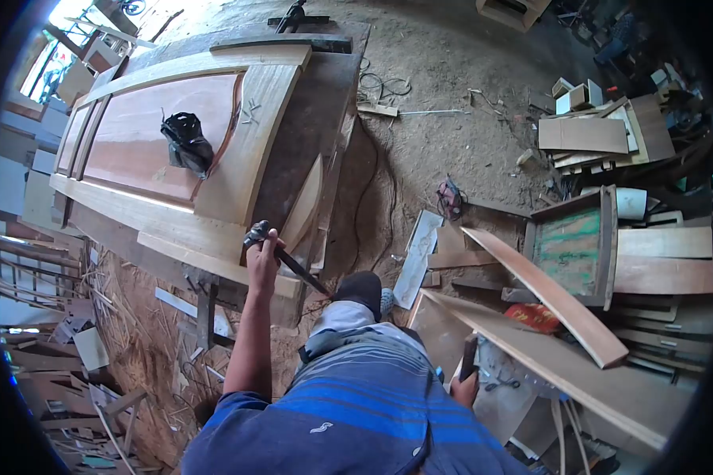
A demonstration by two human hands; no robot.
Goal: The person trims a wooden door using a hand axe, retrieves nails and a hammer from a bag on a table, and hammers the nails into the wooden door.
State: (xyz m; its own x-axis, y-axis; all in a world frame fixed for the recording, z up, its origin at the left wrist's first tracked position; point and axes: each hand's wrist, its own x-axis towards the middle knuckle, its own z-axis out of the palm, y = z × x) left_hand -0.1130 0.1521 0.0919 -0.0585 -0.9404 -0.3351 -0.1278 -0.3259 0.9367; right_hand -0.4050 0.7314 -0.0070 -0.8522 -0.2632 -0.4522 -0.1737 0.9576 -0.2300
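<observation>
My left hand is closed around a dark hammer-like tool, close to its thick black end, beside the workbench corner. The tool's shaft slants down to the right. On the right, near my hip, my right hand grips a dark brown handle that points upward; its lower end is hidden. A panelled wooden door lies on the workbench, with a crumpled black plastic bag and several small metal pieces on it. A pointed wood offcut rests by the door.
A long board and a wide panel slant across the right side. Behind them is a wooden frame with a green-stained panel. Cables and a red tool lie on the floor. Wood scraps cover the lower left.
</observation>
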